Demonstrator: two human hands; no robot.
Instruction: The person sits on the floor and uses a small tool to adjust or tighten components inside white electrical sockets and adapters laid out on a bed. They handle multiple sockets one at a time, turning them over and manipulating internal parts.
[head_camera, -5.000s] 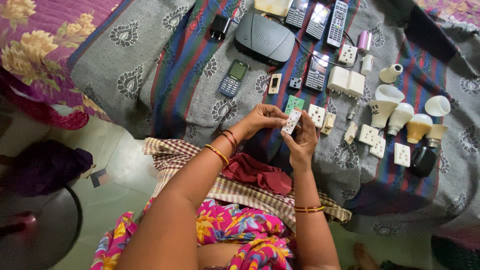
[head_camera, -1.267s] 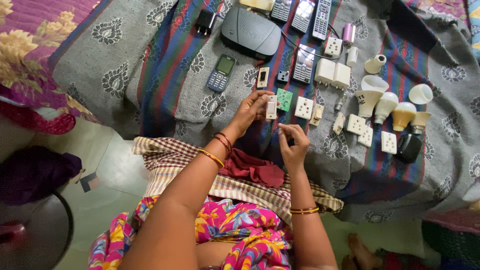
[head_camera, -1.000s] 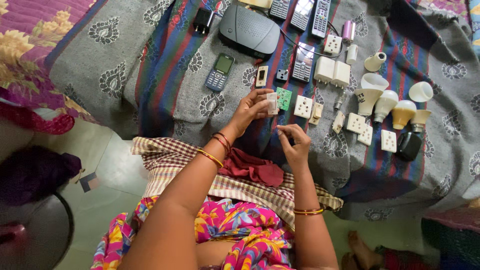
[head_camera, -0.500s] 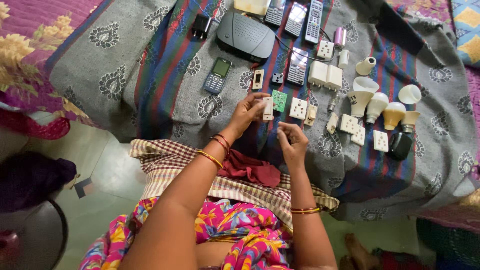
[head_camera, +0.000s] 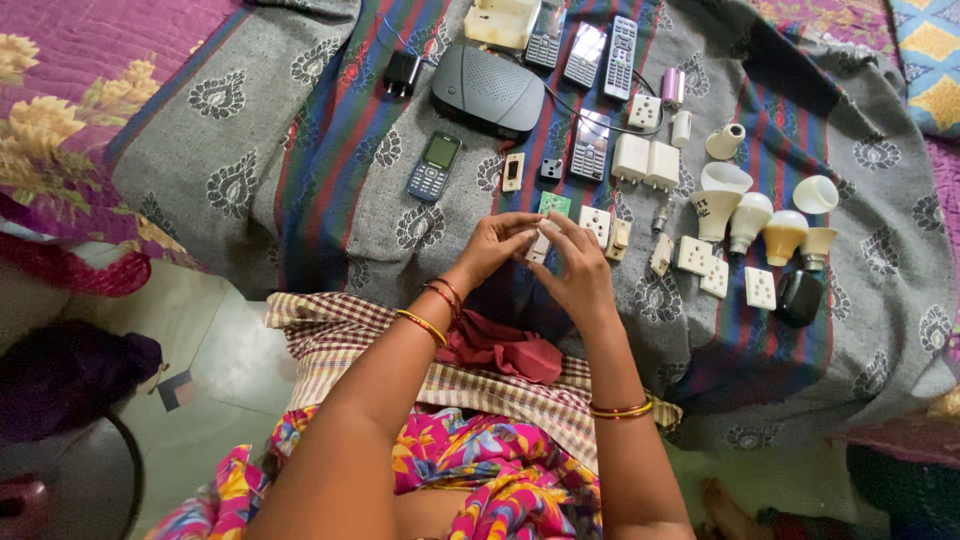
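From the head camera, both hands now meet over the striped grey cloth. The left hand pinches a small white switch piece between thumb and fingers, and the right hand has come up against it, its fingers curled round the same piece from the other side. Half a second ago the right hand sat lower and apart from the left, fingers bunched on nothing that shows; now the two touch at the piece. Five seconds ago both hands held a white part lower, nearer the lap.

The piece is held just above the cloth, directly below a green circuit board and just left of a white socket plate. A dark mobile phone lies well to the left, a black router box beyond it, and a cluster of bulb parts to the right. A red cloth rests on the lap under the wrists.
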